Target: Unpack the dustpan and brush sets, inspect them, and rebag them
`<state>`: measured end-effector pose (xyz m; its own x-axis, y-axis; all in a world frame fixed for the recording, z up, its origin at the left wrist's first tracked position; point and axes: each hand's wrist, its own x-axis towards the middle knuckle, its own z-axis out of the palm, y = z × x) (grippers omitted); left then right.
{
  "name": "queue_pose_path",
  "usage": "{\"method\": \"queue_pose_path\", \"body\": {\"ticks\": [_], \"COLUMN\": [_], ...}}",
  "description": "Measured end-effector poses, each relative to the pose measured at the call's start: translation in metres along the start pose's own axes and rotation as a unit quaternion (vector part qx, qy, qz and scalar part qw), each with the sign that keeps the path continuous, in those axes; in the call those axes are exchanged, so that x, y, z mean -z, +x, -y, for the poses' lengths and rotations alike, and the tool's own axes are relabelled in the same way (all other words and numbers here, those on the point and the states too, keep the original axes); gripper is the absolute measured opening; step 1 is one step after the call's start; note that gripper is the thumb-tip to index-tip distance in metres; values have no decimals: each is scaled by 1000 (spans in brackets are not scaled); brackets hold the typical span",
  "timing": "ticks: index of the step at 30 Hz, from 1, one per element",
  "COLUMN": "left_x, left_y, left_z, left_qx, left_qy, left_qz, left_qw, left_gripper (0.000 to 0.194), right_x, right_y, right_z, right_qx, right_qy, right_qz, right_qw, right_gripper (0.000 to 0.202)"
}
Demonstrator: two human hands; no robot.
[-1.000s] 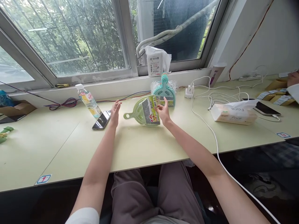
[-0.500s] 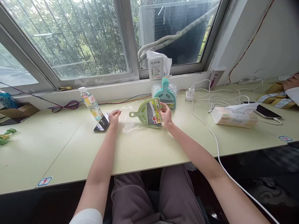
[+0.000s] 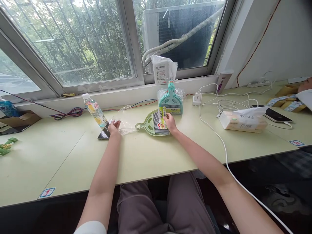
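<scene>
A green dustpan (image 3: 148, 126) with a grey-bristled brush (image 3: 156, 122) nested in it lies on the table, its handle pointing left. My right hand (image 3: 170, 124) grips the set's wide end at the yellow-green card label (image 3: 161, 118). Left of the handle, my left hand (image 3: 114, 127) pinches a crumpled clear plastic bag (image 3: 127, 124), which is off most or all of the dustpan. Beneath and beside that hand are a phone (image 3: 104, 134) and a clear drink bottle (image 3: 95, 110).
Behind stand several bagged teal dustpan sets (image 3: 170, 99). To the right are a tissue pack (image 3: 241, 122), a white charger (image 3: 197, 99) and a long white cable (image 3: 220, 143) crossing the table edge. Another person's hand (image 3: 305, 85) is at far right, near small packets (image 3: 293, 105).
My left hand has moved left and slightly down, drawing the plastic bag away from the dustpan's handle. My right hand stays on the dustpan set, whose label has turned more upright.
</scene>
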<state>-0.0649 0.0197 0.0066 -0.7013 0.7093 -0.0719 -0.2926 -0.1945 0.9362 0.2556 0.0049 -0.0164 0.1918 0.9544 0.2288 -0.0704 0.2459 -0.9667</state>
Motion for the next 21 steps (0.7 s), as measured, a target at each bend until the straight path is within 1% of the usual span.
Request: {"method": "queue_pose_path", "body": {"ticks": [4, 5, 6, 8, 10, 12, 13, 14, 15, 16, 18, 19, 20, 21], "left_x": [2, 2, 2, 1, 2, 2, 2, 2, 1, 0, -3, -5, -7, -9], "left_y": [3, 2, 2, 0, -2, -5, -7, -10, -14, -19, -28, -33, -37, -40], "left_z": [-3, -3, -4, -3, -1, 2, 4, 6, 8, 10, 13, 14, 15, 16], "left_qx": [8, 7, 6, -11, -48, -108, -147, -192, -240, -287, -356, -374, -382, -381], "left_qy": [-34, -40, -41, -20, 44, 141, 199, 261, 324, 382, 472, 498, 515, 525], "left_qz": [13, 17, 23, 47, 80, 118, 134, 146, 158, 172, 212, 236, 258, 275], "left_qw": [999, 999, 999, 999, 995, 977, 960, 935, 901, 861, 778, 746, 723, 710], "left_gripper": [16, 20, 28, 53, 77, 91, 95, 96, 93, 83, 48, 30, 18, 13], "right_x": [-4, -5, -4, -3, -2, -1, -1, -2, -3, -4, -7, -9, -10, -12], "right_y": [-3, -3, -2, -1, 0, 0, -1, -2, -3, -5, -9, -11, -12, -14], "right_z": [-3, -3, -4, -4, -4, -4, -4, -4, -4, -3, -1, 0, 1, 2], "right_qx": [-22, -23, -25, -30, -32, -31, -31, -31, -31, -33, -35, -35, -34, -34], "right_qy": [5, 12, 22, 42, 57, 64, 66, 66, 67, 68, 74, 79, 85, 91], "right_qz": [-42, -54, -70, -103, -124, -125, -122, -117, -109, -100, -80, -67, -55, -46], "right_qw": [999, 998, 997, 993, 990, 990, 990, 990, 991, 992, 993, 994, 994, 994], "right_gripper": [19, 20, 22, 25, 28, 31, 32, 32, 31, 30, 26, 25, 23, 22]}}
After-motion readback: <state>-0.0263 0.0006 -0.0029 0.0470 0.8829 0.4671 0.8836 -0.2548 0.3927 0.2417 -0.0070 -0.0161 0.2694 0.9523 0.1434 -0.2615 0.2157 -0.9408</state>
